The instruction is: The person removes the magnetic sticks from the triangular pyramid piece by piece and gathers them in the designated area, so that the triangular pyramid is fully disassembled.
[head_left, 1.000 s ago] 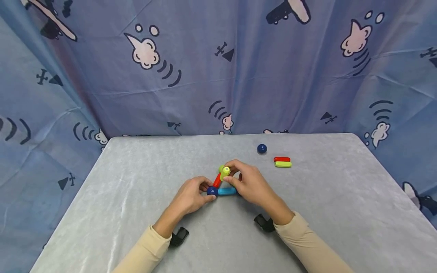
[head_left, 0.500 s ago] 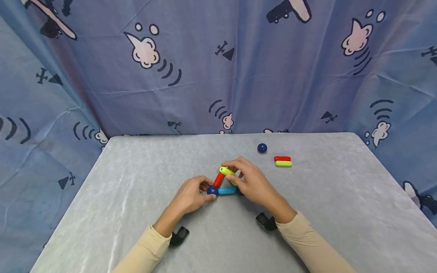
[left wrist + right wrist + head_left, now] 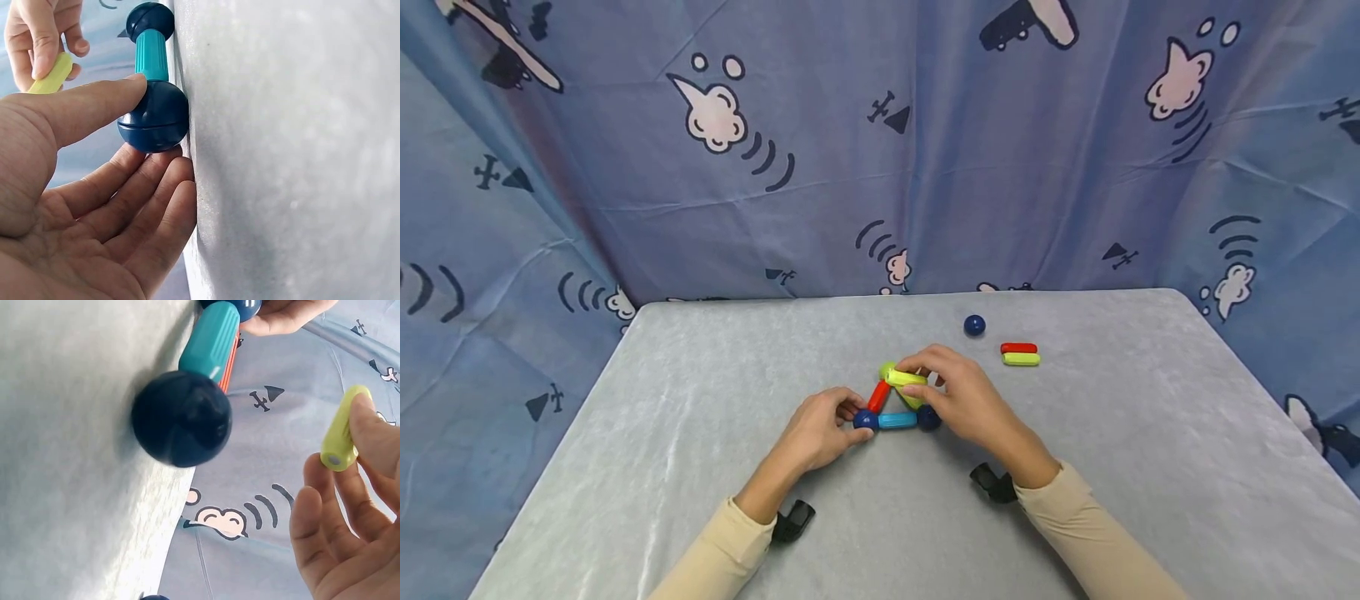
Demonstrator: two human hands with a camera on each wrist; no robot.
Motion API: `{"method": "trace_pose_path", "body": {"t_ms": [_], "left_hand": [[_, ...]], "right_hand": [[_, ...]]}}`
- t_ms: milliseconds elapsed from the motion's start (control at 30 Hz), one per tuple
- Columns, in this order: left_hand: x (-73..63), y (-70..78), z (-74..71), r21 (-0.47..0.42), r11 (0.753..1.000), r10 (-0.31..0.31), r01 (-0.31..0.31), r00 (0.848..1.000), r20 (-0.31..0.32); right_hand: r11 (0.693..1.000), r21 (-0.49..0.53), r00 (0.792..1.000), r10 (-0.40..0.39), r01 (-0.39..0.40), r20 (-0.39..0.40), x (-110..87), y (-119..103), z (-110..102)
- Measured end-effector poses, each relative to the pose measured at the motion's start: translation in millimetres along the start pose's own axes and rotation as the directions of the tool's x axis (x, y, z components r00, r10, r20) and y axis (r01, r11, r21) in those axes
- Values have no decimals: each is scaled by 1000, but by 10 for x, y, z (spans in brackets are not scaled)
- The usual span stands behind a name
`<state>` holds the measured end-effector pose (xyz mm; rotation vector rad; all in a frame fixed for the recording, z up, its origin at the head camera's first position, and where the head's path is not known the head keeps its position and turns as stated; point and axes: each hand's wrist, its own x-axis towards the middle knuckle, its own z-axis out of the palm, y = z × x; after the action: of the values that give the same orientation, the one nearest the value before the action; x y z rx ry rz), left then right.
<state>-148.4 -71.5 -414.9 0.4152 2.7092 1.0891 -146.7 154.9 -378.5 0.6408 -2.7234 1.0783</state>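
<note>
My left hand (image 3: pixel 820 427) pinches a dark blue ball (image 3: pixel 153 119) between thumb and fingers at the left corner of a triangle on the table. From that ball a light blue magnetic rod (image 3: pixel 897 421) runs to a second dark blue ball (image 3: pixel 928 417), and a red rod (image 3: pixel 878 397) runs to a yellow-green ball (image 3: pixel 887 370) at the far corner. Another yellow-green rod (image 3: pixel 912 401) forms the third side, partly hidden. Above it my right hand (image 3: pixel 958 392) pinches a loose yellow-green magnetic rod (image 3: pixel 344 431), whose end disc shows in the right wrist view.
Farther back on the grey-covered table (image 3: pixel 737 350) lies a loose dark blue ball (image 3: pixel 974 325). Right of it, a red rod (image 3: pixel 1018 347) and a yellow-green rod (image 3: pixel 1021 359) lie side by side. A patterned blue curtain (image 3: pixel 820 150) hangs behind the table.
In my right hand the yellow-green rod has turned from pointing toward me to lying nearly sideways, and that hand has shifted slightly right. My left hand stays at the ball.
</note>
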Motion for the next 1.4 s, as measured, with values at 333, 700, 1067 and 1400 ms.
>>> {"method": "trace_pose_path", "body": {"t_ms": [333, 700, 1067, 1400], "left_hand": [[0, -1, -6, -7, 1000, -4, 4, 1000, -3], [-27, -24, 13, -18, 1000, -22, 22, 1000, 4], [-9, -7, 0, -16, 1000, -10, 10, 1000, 3], [0, -7, -4, -28, 1000, -11, 11, 1000, 1]], "right_hand": [[999, -54, 1000, 1, 0, 18, -14, 66, -27], [995, -98, 999, 29, -26, 30, -108, 102, -26], [982, -165, 993, 101, -89, 62, -165, 179, -108], [977, -200, 993, 84, -66, 82, -140, 245, -127]]}}
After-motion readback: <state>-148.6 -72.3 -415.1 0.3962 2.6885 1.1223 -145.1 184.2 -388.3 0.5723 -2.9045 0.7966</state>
